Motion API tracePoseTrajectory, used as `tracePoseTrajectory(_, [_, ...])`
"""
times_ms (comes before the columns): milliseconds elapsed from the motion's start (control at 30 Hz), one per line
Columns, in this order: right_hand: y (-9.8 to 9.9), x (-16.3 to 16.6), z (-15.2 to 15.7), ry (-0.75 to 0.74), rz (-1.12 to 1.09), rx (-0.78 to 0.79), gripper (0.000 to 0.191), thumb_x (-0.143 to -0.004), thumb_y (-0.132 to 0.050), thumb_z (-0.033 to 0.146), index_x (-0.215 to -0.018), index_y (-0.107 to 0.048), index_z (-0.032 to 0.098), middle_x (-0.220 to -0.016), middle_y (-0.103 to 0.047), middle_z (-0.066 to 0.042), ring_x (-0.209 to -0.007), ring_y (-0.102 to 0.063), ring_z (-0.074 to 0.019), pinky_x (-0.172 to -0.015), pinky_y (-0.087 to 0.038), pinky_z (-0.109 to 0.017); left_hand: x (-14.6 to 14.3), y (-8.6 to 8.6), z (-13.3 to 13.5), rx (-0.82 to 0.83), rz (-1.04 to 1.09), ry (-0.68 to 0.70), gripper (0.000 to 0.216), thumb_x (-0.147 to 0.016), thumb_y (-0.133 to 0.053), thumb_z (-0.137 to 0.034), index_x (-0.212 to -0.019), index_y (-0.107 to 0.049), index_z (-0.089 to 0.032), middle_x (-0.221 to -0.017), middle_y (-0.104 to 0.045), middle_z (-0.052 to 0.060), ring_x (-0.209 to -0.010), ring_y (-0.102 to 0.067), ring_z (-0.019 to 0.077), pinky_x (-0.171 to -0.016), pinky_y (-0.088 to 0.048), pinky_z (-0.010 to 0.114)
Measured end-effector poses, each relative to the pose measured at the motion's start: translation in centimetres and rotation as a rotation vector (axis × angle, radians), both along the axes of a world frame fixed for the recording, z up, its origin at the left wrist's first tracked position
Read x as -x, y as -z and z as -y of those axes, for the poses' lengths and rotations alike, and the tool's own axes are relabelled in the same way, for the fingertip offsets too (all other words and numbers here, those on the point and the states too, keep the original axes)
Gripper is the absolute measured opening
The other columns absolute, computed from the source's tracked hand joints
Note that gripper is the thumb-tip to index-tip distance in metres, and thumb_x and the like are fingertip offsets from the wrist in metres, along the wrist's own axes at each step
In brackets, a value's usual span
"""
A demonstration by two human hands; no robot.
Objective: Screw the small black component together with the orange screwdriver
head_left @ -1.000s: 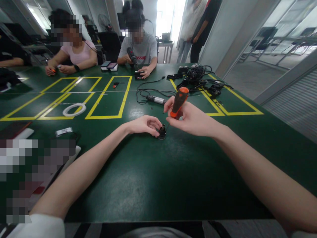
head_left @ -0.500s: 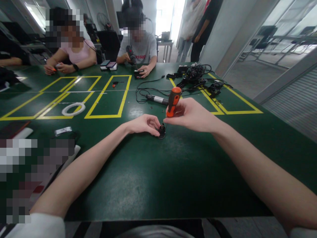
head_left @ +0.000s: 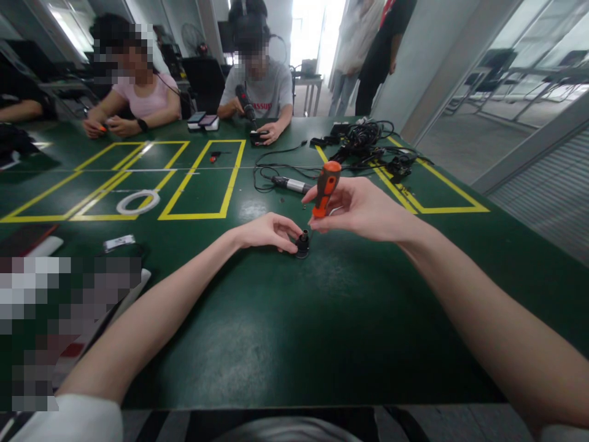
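In the head view, my left hand (head_left: pixel 271 233) pinches a small black round-based part (head_left: pixel 302 247) that stands upright on the green table (head_left: pixel 257 331). A narrow metallic piece shows at its top. My right hand (head_left: pixel 363 209) grips a screwdriver (head_left: pixel 327 189) by its orange and dark grey handle, just right of and above the black part. The handle leans slightly to the right. Its shaft is thin and mostly hidden by my fingers, so I cannot tell whether the tip touches the part.
Beyond my hands lies a black and silver cylindrical tool (head_left: pixel 291 184) with a cable. A heap of black cables (head_left: pixel 363 135) is at the back right. On the left are a white ring (head_left: pixel 138 202) and yellow tape outlines. Two people work across the table, one holding a power drill (head_left: pixel 245 103).
The screwdriver in my right hand has shifted slightly to the right and its handle tilts a little more; my fingers have changed position around it. My left hand keeps its hold on the black part.
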State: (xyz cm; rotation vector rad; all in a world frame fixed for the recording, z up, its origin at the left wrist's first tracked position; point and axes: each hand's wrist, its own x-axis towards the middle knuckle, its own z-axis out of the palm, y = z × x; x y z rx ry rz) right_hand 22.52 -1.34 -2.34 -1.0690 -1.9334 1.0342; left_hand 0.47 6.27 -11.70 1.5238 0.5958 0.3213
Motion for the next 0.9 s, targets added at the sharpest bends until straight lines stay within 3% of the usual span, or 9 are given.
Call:
tracePoseTrajectory(267, [0.5,0.1,0.0,-0.090,-0.049,0.119,0.034,-0.074,-0.076,0.017,-0.108,-0.068,0.018,-0.081,-0.077,-0.002,-0.069,-0.072,-0.0185,-0.070,-0.061,-0.032,-0.3,0.4,0.1,0.026,0.020,-0.022,0.047,-0.056,-0.098,-0.020,-0.097,-0.076,-0.012,-0.077,-0.076,0.002,-0.065,-0.067,0.0090,-0.059,-0.050,0.019])
tracePoseTrajectory(400, [0.6,0.5,0.2,-0.120,0.023,0.112,0.020,-0.076,-0.076,0.022,-0.094,-0.069,0.018,-0.076,-0.073,-0.001,-0.066,-0.069,-0.0166,-0.065,-0.058,-0.029,-0.3,0.4,0.0,0.036,0.022,-0.013,0.044,-0.055,-0.098,-0.021,-0.093,-0.077,-0.013,-0.076,-0.076,0.001,-0.066,-0.066,0.0090,-0.059,-0.049,0.019])
tracePoseTrajectory(467, [0.3,0.6,0.4,-0.097,0.053,0.093,0.017,-0.078,-0.078,0.028,-0.088,-0.069,0.018,-0.072,-0.071,-0.001,-0.063,-0.067,-0.0158,-0.061,-0.055,-0.028,-0.3,0.4,0.1,0.037,0.029,-0.008,0.044,-0.056,-0.098,-0.022,-0.094,-0.077,-0.013,-0.077,-0.076,0.001,-0.066,-0.066,0.0086,-0.059,-0.048,0.019])
tracePoseTrajectory(700, [-0.3,0.5,0.6,0.002,-0.065,0.012,0.039,-0.090,-0.073,0.055,-0.076,-0.062,0.020,-0.063,-0.069,-0.002,-0.058,-0.063,-0.0151,-0.060,-0.054,-0.028,-0.3,0.2,0.2,-0.005,-0.016,-0.007,0.041,-0.060,-0.094,-0.022,-0.097,-0.077,-0.013,-0.077,-0.075,0.001,-0.064,-0.063,0.0082,-0.062,-0.048,0.021])
tracePoseTrajectory(900, [0.3,0.6,0.5,0.025,-0.051,0.012,0.033,-0.090,-0.074,0.049,-0.079,-0.064,0.020,-0.063,-0.069,-0.001,-0.058,-0.063,-0.0146,-0.059,-0.054,-0.027,-0.4,0.0,0.3,-0.018,0.010,-0.009,0.058,-0.056,-0.095,-0.016,-0.110,-0.072,-0.015,-0.096,-0.077,0.003,-0.070,-0.067,0.0091,-0.070,-0.053,0.024])
